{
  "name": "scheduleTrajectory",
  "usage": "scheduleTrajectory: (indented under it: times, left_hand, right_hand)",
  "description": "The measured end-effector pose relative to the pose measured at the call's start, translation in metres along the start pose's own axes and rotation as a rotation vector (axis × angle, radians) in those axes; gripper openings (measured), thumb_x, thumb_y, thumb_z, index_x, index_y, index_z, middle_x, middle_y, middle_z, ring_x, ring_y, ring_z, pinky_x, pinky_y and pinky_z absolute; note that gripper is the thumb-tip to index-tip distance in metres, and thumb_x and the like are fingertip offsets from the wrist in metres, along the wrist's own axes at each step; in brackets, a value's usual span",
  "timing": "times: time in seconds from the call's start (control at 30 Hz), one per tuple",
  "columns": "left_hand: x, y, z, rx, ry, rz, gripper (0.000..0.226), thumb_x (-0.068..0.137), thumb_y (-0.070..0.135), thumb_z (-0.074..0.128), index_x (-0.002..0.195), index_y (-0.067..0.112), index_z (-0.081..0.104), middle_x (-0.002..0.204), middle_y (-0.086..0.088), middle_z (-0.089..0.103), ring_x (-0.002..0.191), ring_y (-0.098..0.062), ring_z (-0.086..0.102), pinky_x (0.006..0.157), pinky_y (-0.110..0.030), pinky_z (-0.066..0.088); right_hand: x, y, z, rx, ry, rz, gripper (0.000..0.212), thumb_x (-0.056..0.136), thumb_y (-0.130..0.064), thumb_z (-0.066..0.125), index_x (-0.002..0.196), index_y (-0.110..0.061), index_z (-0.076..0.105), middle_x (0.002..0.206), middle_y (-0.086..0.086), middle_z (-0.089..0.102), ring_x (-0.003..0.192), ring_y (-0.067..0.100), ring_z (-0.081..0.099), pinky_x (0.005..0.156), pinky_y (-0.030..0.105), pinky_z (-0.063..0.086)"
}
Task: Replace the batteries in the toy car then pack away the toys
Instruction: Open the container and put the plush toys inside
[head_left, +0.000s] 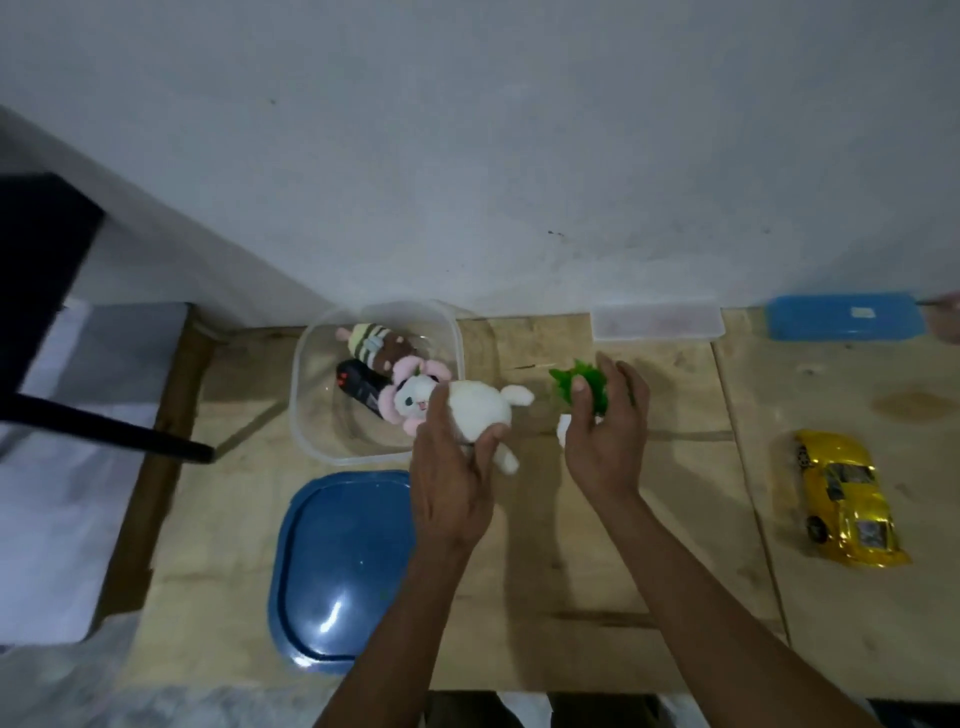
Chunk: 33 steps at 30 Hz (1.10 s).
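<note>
Left hand (451, 467) grip curled round white plush bunny (475, 410) at clear tub (306, 415) rim, right hand (605, 426) grip closed on green leafy toy (582, 387) just beside; judgement: lower bunny fully inside before releasing; yellow toy car (844, 499) on bench (545, 571), well apart.

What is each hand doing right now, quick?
Left hand: holding the white plush bunny at the edge of the clear box.
Right hand: fingers curled around a green toy.
</note>
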<state>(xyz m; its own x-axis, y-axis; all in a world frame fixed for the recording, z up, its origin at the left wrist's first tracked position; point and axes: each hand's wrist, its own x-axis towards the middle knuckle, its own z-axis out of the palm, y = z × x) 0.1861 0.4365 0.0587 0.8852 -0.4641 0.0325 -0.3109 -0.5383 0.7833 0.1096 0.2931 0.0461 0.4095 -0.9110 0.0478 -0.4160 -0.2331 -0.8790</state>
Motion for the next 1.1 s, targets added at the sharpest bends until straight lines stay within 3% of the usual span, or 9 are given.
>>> scheduleTrajectory:
  times: [0.1, 0.2, 0.27, 0.6, 0.73, 0.83, 0.93, 1.0, 1.1]
  left_hand:
    - [0.032, -0.011, -0.052, 0.017, 0.138, -0.048, 0.068, 0.097, 0.049, 0.056, 0.152, 0.022, 0.028, 0.144, -0.009, 0.05, 0.119, -0.019, 0.052, 0.086, -0.036, 0.049]
    - [0.064, -0.035, -0.086, 0.098, 0.094, -0.162, 0.067, 0.096, 0.051, 0.054, 0.151, 0.021, 0.03, 0.132, -0.017, 0.056, 0.113, -0.035, 0.059, 0.083, -0.043, 0.051]
    - [0.081, -0.05, -0.094, 0.153, 0.031, -0.197, 0.066, 0.096, 0.052, 0.053, 0.149, 0.021, 0.03, 0.126, -0.022, 0.059, 0.109, -0.04, 0.059, 0.082, -0.044, 0.05]
    - [0.112, -0.094, -0.076, 0.27, -0.131, -0.338, 0.065, 0.098, 0.045, 0.054, 0.148, 0.013, 0.029, 0.134, -0.026, 0.042, 0.12, -0.045, 0.043, 0.101, -0.05, 0.035]
    - [0.105, -0.099, -0.071, 0.293, -0.039, -0.188, 0.058, 0.101, 0.036, 0.051, 0.148, 0.004, 0.036, 0.148, -0.023, 0.035, 0.132, -0.04, 0.034, 0.109, -0.05, 0.032]
    - [0.108, -0.098, -0.072, 0.328, -0.049, -0.079, 0.064, 0.102, 0.047, 0.023, 0.148, 0.005, 0.038, 0.148, -0.021, 0.042, 0.134, -0.038, 0.038, 0.112, -0.049, 0.032]
    - [0.114, -0.109, -0.066, 0.442, -0.156, 0.011, 0.079, 0.098, 0.054, -0.007, 0.158, 0.011, 0.023, 0.161, -0.017, 0.028, 0.148, -0.036, 0.026, 0.12, -0.05, 0.023]
    - [0.118, -0.12, -0.062, 0.506, -0.205, 0.024, 0.07, 0.099, 0.045, -0.002, 0.16, 0.014, 0.015, 0.165, -0.015, 0.019, 0.152, -0.035, 0.017, 0.121, -0.05, 0.02]
    - [0.117, -0.12, -0.066, 0.484, -0.189, -0.052, 0.068, 0.098, 0.039, 0.009, 0.157, 0.01, 0.022, 0.16, -0.02, 0.028, 0.148, -0.037, 0.024, 0.119, -0.051, 0.027]
  right_hand:
    - [0.006, -0.05, 0.036, 0.043, -0.058, -0.083, 0.04, 0.101, -0.023, 0.055, 0.139, -0.01, 0.054, 0.147, 0.014, 0.04, 0.135, 0.025, 0.043, 0.099, -0.004, 0.025]
    - [0.006, -0.083, 0.078, 0.019, -0.136, -0.223, 0.041, 0.1, -0.031, 0.052, 0.138, -0.015, 0.055, 0.147, 0.013, 0.041, 0.135, 0.027, 0.043, 0.108, 0.031, 0.043]
    - [0.007, -0.094, 0.104, -0.037, -0.166, -0.277, 0.041, 0.1, -0.035, 0.05, 0.137, -0.016, 0.057, 0.147, 0.013, 0.041, 0.134, 0.03, 0.044, 0.106, 0.042, 0.046]
    - [0.031, -0.086, 0.179, -0.461, -0.309, -0.461, 0.038, 0.101, -0.034, 0.046, 0.133, -0.017, 0.06, 0.149, 0.012, 0.044, 0.118, 0.04, 0.052, 0.093, 0.047, 0.051]
    - [0.033, -0.073, 0.188, -0.607, -0.359, -0.587, 0.036, 0.097, -0.025, 0.046, 0.128, -0.014, 0.061, 0.15, 0.012, 0.047, 0.131, 0.036, 0.044, 0.098, 0.049, 0.049]
    - [0.031, -0.069, 0.193, -0.596, -0.393, -0.596, 0.042, 0.099, -0.021, 0.034, 0.132, -0.008, 0.057, 0.151, 0.016, 0.046, 0.14, 0.035, 0.041, 0.108, 0.05, 0.043]
    - [0.027, -0.075, 0.197, -0.617, -0.452, -0.529, 0.069, 0.105, -0.044, 0.005, 0.147, -0.006, 0.042, 0.16, 0.012, 0.033, 0.15, 0.028, 0.028, 0.119, 0.047, 0.029]
    - [0.027, -0.076, 0.199, -0.673, -0.56, -0.449, 0.077, 0.099, -0.054, -0.006, 0.157, -0.01, 0.02, 0.167, 0.006, 0.012, 0.155, 0.02, 0.007, 0.123, 0.042, 0.01]
    - [0.025, -0.075, 0.201, -0.703, -0.723, -0.326, 0.07, 0.101, -0.056, 0.005, 0.159, -0.017, -0.002, 0.168, 0.0, -0.006, 0.154, 0.015, -0.011, 0.123, 0.042, -0.006]
